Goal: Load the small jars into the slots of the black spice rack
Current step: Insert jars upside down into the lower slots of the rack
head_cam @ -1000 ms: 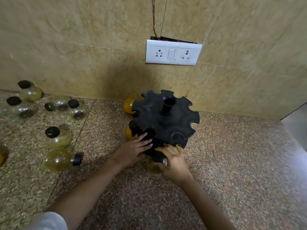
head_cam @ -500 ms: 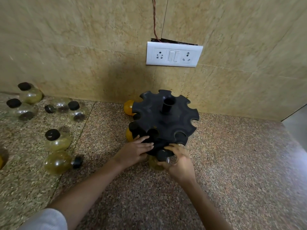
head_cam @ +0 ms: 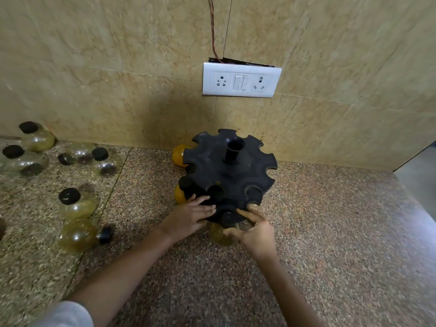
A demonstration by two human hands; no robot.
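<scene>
The black spice rack (head_cam: 236,178) stands on the speckled counter close to the wall, a round disc with notched slots and a centre post. My left hand (head_cam: 188,218) lies on its front-left rim, fingers flat on top. A small jar (head_cam: 220,236) with yellowish contents hangs in the front slot, its black cap (head_cam: 227,218) showing above the rim. My right hand (head_cam: 256,232) is curled beside it, thumb on the jar's body and fingers by the cap. Two orange jars (head_cam: 178,155) (head_cam: 178,195) sit in slots on the rack's left side.
Several loose jars with black caps lie at the left: one on its side (head_cam: 77,236), one upright (head_cam: 75,205), others near the wall (head_cam: 103,162) (head_cam: 37,138). A white socket plate (head_cam: 240,81) hangs on the tiled wall. The counter's edge (head_cam: 410,175) is at the right.
The jar under my right hand has slid into the front slot and its cap now shows. My right hand has shifted to the jar's right side. My left hand stays on the rim.
</scene>
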